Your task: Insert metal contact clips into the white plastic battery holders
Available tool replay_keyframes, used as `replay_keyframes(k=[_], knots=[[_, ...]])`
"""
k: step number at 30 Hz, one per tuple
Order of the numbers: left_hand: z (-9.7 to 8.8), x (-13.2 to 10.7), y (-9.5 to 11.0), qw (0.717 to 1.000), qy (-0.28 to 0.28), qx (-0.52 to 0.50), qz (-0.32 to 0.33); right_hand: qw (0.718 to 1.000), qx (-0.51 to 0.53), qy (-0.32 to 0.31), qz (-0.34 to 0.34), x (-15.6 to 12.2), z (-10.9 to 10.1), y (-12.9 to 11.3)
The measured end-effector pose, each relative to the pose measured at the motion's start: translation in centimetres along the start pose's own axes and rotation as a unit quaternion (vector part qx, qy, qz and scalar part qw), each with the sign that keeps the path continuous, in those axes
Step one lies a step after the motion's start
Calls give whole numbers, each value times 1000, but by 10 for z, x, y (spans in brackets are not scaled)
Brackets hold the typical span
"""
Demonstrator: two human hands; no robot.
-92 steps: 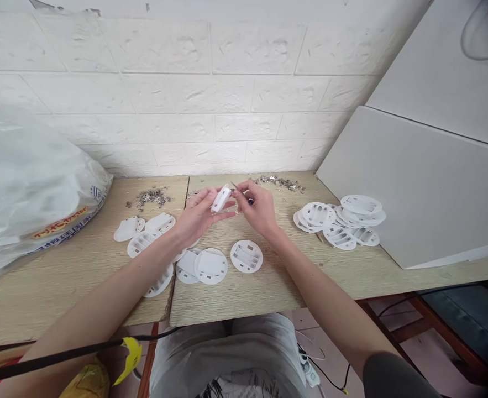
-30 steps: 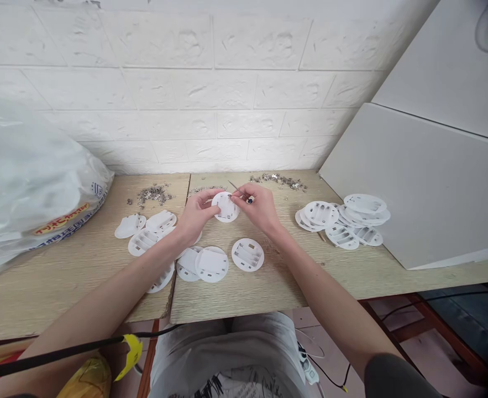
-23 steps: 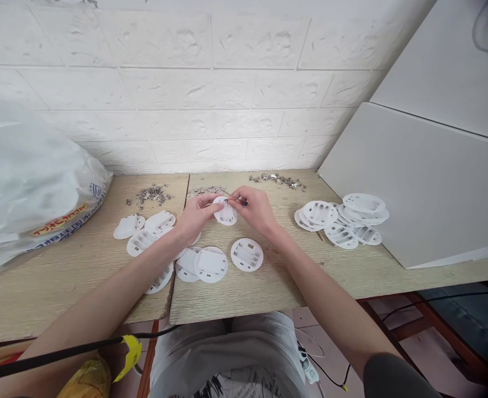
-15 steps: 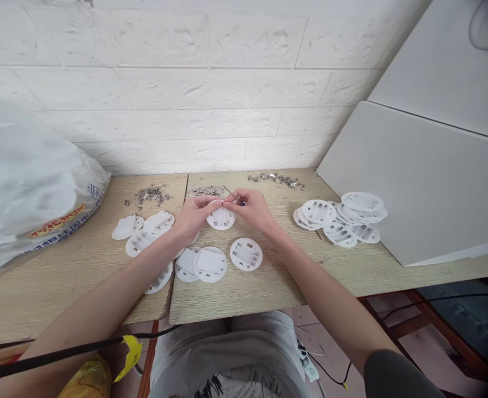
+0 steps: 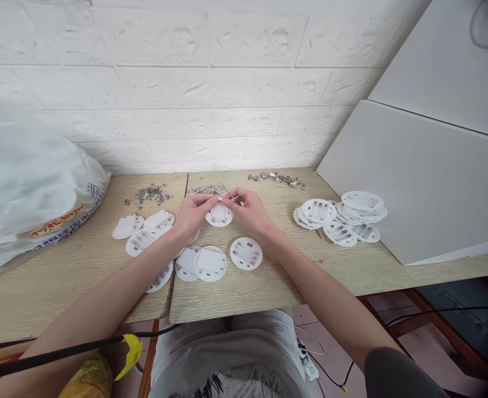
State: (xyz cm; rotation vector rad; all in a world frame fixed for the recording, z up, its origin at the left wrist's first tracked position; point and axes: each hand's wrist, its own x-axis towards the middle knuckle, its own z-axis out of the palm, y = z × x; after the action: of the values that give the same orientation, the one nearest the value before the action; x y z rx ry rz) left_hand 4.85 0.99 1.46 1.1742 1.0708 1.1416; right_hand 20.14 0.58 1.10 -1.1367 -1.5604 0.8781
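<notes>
My left hand (image 5: 193, 216) pinches the far edge of a round white plastic battery holder (image 5: 219, 214), its slotted side facing up. My right hand (image 5: 250, 211) is closed at the same edge, with a thin metal rod-like tool (image 5: 228, 192) sticking out past its fingers toward the upper left. Fingertips of both hands nearly meet on the holder. Whatever small part lies between them is hidden. Another round holder (image 5: 246, 254) with metal contacts lies nearer me. Beside it, a holder (image 5: 210, 263) rests partly over another.
Small metal pieces lie in piles along the wall: a left pile (image 5: 151, 194), a middle pile (image 5: 205, 190) and a right pile (image 5: 277, 178). More holders (image 5: 340, 234) are heaped at right beside a grey panel (image 5: 426, 182). A large plastic bag (image 5: 32, 188) stands at left.
The held holder has shifted slightly up and left, showing more of its slots. The thin tool has tilted steeper. Both hands keep their grip in nearly the same place.
</notes>
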Motion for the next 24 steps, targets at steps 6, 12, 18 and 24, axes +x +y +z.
replay_keyframes(k=[6, 12, 18, 24], knots=[[-1, 1, -1, 998, -18, -49, -23, 995, 82, -32, 53, 0, 0, -2], [0, -1, 0, 999, -8, -37, -11, 978, 165, -14, 130, -3, 2, -6], [-1, -1, -3, 1000, -13, -11, 3, 948, 250, -10, 196, -3, 4, -6], [-2, 0, -5, 1000, 0, 27, 13, 946, 261, 13, 192, -3, 7, -4]])
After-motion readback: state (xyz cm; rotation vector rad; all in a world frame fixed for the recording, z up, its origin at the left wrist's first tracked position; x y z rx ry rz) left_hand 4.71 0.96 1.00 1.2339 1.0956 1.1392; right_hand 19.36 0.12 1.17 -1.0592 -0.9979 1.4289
